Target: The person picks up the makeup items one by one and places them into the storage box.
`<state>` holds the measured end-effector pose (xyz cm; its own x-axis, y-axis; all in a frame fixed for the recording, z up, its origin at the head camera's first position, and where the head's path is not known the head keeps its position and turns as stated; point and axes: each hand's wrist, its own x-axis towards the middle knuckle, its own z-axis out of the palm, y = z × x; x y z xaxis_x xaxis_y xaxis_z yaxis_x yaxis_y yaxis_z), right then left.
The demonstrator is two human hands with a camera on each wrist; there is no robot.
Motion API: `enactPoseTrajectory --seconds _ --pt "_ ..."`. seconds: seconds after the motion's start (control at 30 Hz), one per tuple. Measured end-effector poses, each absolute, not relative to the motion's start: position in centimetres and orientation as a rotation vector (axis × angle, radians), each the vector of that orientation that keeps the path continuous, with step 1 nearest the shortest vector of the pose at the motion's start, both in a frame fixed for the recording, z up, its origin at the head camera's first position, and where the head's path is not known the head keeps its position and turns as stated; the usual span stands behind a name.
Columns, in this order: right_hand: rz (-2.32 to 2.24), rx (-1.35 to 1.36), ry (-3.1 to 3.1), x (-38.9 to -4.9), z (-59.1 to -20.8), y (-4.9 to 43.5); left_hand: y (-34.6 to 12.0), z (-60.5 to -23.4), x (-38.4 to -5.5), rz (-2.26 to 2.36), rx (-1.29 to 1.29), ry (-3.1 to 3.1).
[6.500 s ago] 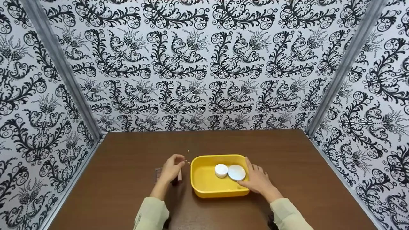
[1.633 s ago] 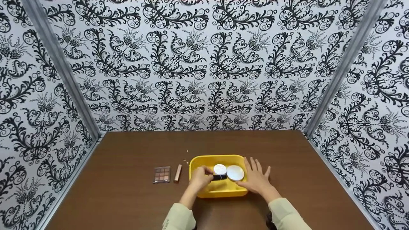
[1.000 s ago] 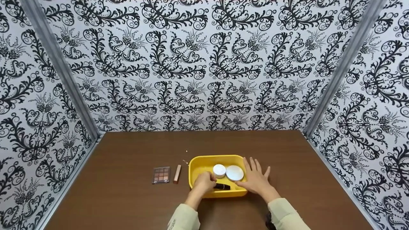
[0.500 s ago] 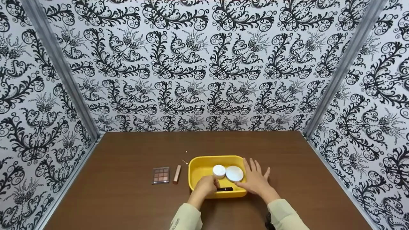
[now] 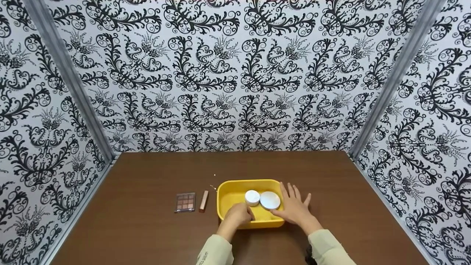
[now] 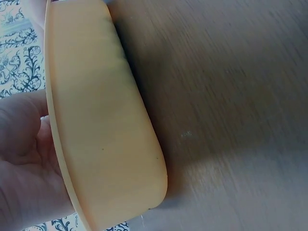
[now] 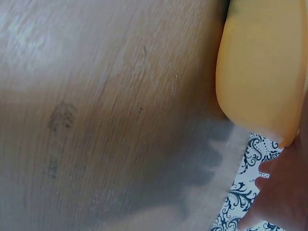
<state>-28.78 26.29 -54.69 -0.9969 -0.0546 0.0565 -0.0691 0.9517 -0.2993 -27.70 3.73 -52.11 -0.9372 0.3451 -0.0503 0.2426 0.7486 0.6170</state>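
My left hand [image 5: 239,214] reaches into the yellow tub [image 5: 230,184], low against its front wall. Its fingertips are hidden behind that wall, and so is the black cosmetic tube with a pale band seen there earlier; I cannot tell whether the hand still grips it. At the tub's right end my right hand [image 5: 295,208] rests over the rim with fingers straight and spread, thumb on the inner side. A small white round jar [image 5: 252,198] and a wider white round container [image 5: 270,200] sit side by side in the tub. The left wrist view shows the tub's outer wall [image 6: 101,120].
Left of the tub, an eyeshadow palette [image 5: 185,202] with a clear lid lies on the brown table [image 5: 147,235]. Beside it is a slim pinkish tube [image 5: 204,201]. Tiny pale beads [image 5: 213,187] lie close to the tub's back left corner. Patterned walls enclose the table.
My left hand has carried the black tube from the table into the tub, then lowered it by the front wall, out of sight. The right hand stays at the rim.
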Motion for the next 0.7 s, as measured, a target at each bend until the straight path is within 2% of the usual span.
enactPoseTrajectory --seconds 0.23,0.7 --pt "0.492 0.096 -3.054 -28.9 -54.8 26.3 3.9 -51.6 -27.1 0.920 0.376 2.775" --pt "0.447 0.087 -3.069 -28.7 -54.7 26.3 2.6 -50.4 -27.5 0.975 0.420 2.845"
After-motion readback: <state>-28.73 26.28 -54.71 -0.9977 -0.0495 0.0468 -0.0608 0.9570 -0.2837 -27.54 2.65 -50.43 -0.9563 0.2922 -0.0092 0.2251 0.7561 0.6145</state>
